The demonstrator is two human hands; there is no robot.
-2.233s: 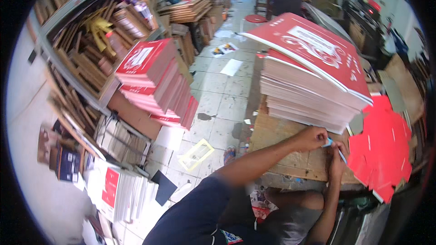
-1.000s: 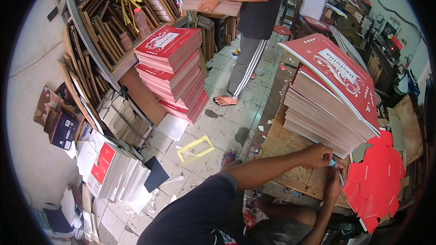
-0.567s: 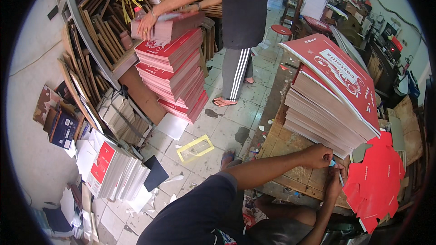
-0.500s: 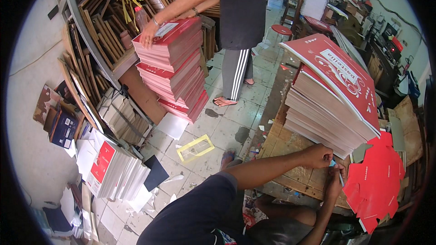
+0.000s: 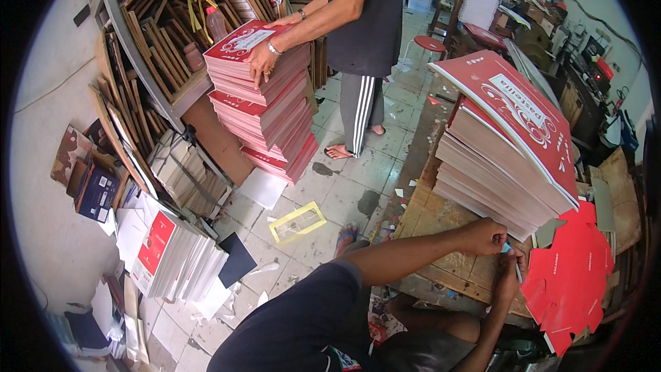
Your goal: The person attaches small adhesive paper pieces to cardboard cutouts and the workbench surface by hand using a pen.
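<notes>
My left hand (image 5: 486, 237) is closed, its fingertips at a small light-blue piece (image 5: 506, 247) of something slim. My right hand (image 5: 510, 270) is closed round the same slim object, and a thin pale length shows below its fingers. Its kind cannot be made out. Both hands are over the near edge of a worn wooden table (image 5: 458, 272). Just beyond them rises a tall, leaning stack of red-covered sheets (image 5: 489, 158). Flat red die-cut card pieces (image 5: 568, 269) lie right of my right hand.
At the left, a co-worker's hands (image 5: 263, 62) rest on a tall pile of red-topped sheets (image 5: 258, 107) standing on the floor. A yellow-framed window piece (image 5: 297, 223) and paper scraps lie on the tiles. A white stack (image 5: 180, 262) stands near left; a red stool (image 5: 429, 43) is farther back.
The co-worker's hands have shifted on the pile, one now down its near side, and the top sheets have turned and lie straighter. My hands have hardly moved.
</notes>
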